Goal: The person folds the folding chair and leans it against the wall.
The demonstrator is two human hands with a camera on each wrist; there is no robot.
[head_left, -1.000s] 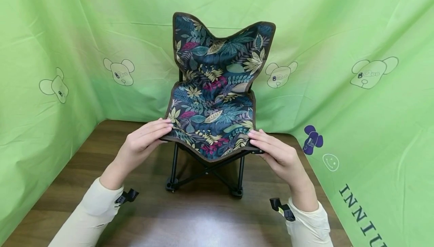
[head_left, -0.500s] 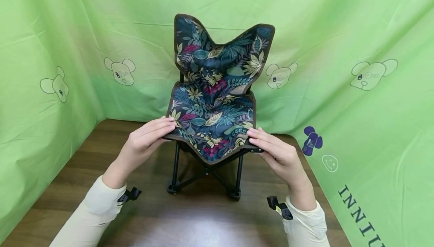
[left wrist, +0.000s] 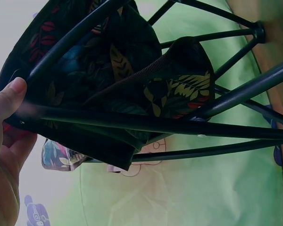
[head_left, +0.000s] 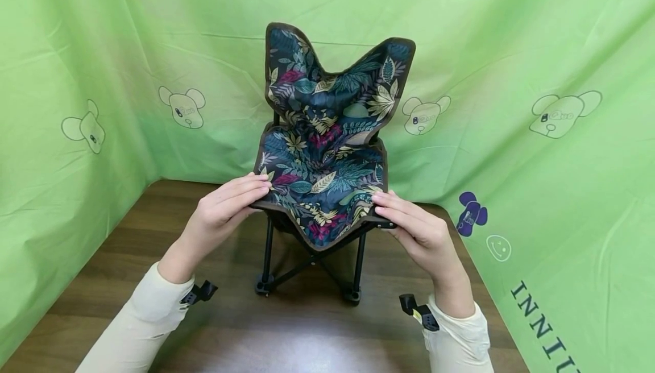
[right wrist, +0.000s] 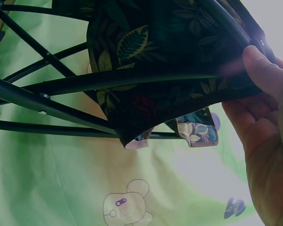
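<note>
A small folding chair (head_left: pixel 327 151) with dark leaf-print fabric and a black metal frame (head_left: pixel 312 262) stands on the wooden table (head_left: pixel 286 333). My left hand (head_left: pixel 225 211) pinches the seat's front left corner, fingers on top and thumb (left wrist: pixel 9 96) under the frame bar. My right hand (head_left: pixel 414 228) pinches the front right corner the same way, thumb (right wrist: pixel 262 70) pressed against the bar. The seat fabric sags between the two corners. From both wrist views I see the underside of the seat (left wrist: pixel 122 89) and the crossed frame rods (right wrist: pixel 52 99).
Green cloth (head_left: pixel 537 134) printed with bear faces hangs behind and on both sides of the table, close around the chair. Bare wood lies in front of the chair's feet (head_left: pixel 353 294).
The two front corners have come closer together, and the chair's legs and back have narrowed. The seat fabric sags more in the middle.
</note>
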